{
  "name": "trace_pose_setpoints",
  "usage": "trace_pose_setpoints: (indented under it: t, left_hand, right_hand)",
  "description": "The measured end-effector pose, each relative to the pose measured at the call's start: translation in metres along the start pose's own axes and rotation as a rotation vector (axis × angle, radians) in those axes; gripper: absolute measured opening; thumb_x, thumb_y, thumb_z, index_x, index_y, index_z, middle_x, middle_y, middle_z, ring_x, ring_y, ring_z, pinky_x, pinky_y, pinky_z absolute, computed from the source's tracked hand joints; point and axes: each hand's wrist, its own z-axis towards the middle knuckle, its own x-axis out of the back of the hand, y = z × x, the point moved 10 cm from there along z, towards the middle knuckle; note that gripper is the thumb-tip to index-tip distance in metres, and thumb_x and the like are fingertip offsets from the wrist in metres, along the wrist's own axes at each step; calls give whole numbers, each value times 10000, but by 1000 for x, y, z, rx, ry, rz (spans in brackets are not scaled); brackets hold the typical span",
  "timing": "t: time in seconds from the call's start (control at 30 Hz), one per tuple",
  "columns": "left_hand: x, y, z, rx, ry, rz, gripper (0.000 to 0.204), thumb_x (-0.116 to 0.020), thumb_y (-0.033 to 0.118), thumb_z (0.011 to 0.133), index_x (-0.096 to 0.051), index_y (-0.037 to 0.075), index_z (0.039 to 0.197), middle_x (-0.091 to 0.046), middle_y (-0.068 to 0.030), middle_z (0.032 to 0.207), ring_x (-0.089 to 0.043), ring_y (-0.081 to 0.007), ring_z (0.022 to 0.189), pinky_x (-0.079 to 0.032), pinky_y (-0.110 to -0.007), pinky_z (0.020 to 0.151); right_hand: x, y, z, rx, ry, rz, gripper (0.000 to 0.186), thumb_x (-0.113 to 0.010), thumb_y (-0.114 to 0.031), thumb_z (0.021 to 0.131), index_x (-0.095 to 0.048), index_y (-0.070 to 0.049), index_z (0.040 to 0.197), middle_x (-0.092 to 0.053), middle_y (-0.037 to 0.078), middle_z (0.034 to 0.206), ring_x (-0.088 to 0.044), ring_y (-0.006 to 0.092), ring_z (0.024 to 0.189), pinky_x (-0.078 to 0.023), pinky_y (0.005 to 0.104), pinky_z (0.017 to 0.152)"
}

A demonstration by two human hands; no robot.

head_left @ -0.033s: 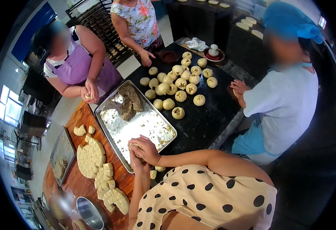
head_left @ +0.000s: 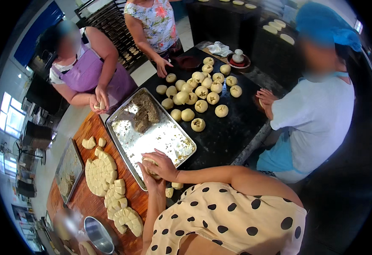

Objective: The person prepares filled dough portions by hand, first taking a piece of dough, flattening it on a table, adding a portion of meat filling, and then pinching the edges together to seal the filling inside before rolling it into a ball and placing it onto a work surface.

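Observation:
My left hand (head_left: 153, 183) and my right hand (head_left: 165, 165) are cupped together around a pale piece of dough (head_left: 149, 161), mostly hidden by the fingers. They are over the near edge of a metal tray (head_left: 171, 142), which holds a brown, crumbly mound of filling (head_left: 147, 114) at its far end. Beside my wrists lie small dough pieces (head_left: 169, 192). Cut dough portions (head_left: 101, 172) spread over the wood to the left. Many round dough balls (head_left: 198, 124), some with open tops showing dark filling, stand beyond the tray.
A black tabletop (head_left: 241, 123) meets the wooden table (head_left: 140, 199). Another tray (head_left: 72, 172) and a steel bowl (head_left: 100, 236) are at left. Co-workers stand far left, at the back and at right; the purple-aproned person (head_left: 86, 76) handles dough. A white-knobbed object (head_left: 237, 56) sits behind.
My hands shift very slightly around the dough, and a little more of it shows between them. More dough also shows in the purple-aproned person's fingers. The whole view has moved a touch.

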Motion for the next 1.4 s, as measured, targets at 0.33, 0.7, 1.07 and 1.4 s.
trace_pose_setpoints:
  t: [0.33,0.7,1.07,1.4]
  left_hand:
    - [24,-7,-18,-285,169,447,447,-412,437,1056,-640,51,1054,-636,-65,852,-563,-168,746,-464,-354,653]
    - [-45,17,-46,29,40,138,654,-421,672,970,-615,84,1181,-649,-54,1080,-601,-134,850,-500,-302,707]
    - [3,16,-52,-192,163,76,499,-499,506,1004,-640,53,1158,-653,-49,1031,-599,-103,833,-497,-301,725]
    - [-12,39,-47,-506,205,1042,803,-222,569,1033,-706,-24,790,-654,-304,797,-619,-495,826,-479,-507,801]
  right_hand:
    - [-9,-11,-28,-24,-67,-18,294,-547,-278,983,-688,-35,1069,-683,158,1010,-647,353,936,-504,402,811]
    - [3,39,-10,-528,127,766,263,-541,-240,1014,-677,-14,1021,-672,74,1021,-627,164,938,-490,299,879]
    - [-23,-8,-26,-298,-136,513,356,-566,-265,1002,-638,45,1162,-646,130,1190,-599,217,1096,-422,347,1028]
    - [-17,-4,-34,-137,-167,81,332,-505,-223,1023,-677,58,1060,-697,104,951,-624,175,883,-487,333,808]
